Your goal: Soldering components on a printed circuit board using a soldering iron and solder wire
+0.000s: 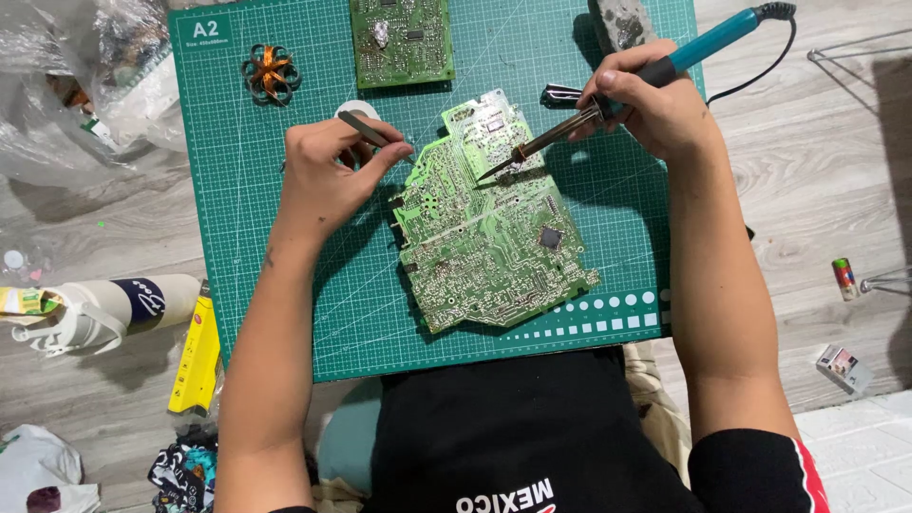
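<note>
Fingers (622, 90) of the right hand (655, 109) were clamped on the soldering iron (570, 123), tip on the circuit board (489, 228) lying on the green mat (285, 237); left hand (328, 176) pinched tweezers (366, 128), best kept steady beside the joint.

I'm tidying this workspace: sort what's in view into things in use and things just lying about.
In use: left hand with tweezers; right hand with soldering iron; large circuit board; cutting mat.

Lying about: second circuit board; copper coil; yellow box; bottle.
</note>
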